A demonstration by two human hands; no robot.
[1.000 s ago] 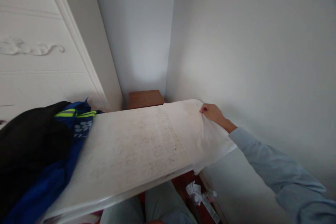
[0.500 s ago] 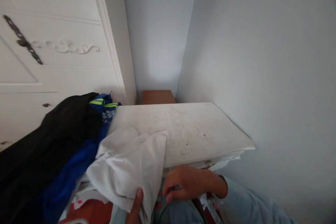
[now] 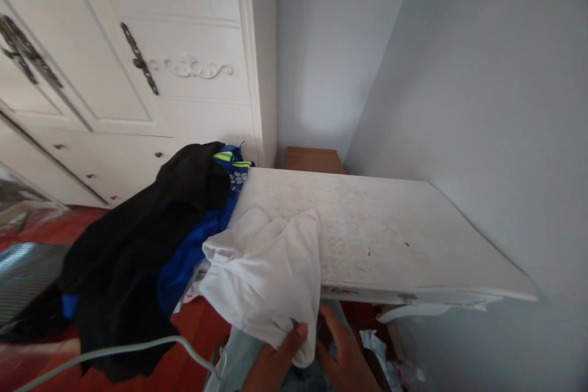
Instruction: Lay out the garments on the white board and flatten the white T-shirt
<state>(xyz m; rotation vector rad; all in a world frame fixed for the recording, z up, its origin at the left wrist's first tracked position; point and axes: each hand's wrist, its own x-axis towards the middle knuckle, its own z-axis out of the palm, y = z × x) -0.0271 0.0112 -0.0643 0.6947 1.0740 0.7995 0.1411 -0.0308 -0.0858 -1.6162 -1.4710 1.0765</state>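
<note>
A white cloth (image 3: 264,275) lies bunched on the near left part of a stained white tabletop (image 3: 390,226) and hangs over its front edge. My left hand (image 3: 275,361) comes up from below, its thumb pressed on the cloth's lower hem, gripping it. Just to the right of that hem is my right hand (image 3: 342,355), with its fingers stretched up toward the cloth; it holds nothing that I can see. Both wrists are cut off by the bottom edge of the view.
A black garment (image 3: 138,239) and a blue one (image 3: 193,251) are heaped on the table's left end and spill toward the red floor. A white wardrobe (image 3: 138,73) stands behind. A white cable (image 3: 114,352) crosses low left. Crumpled paper (image 3: 381,343) lies under the table by the right wall.
My right hand pulled the white cloth from the table's far right end to the near left. Both hands are now at its hem, and the view has swung left.
</note>
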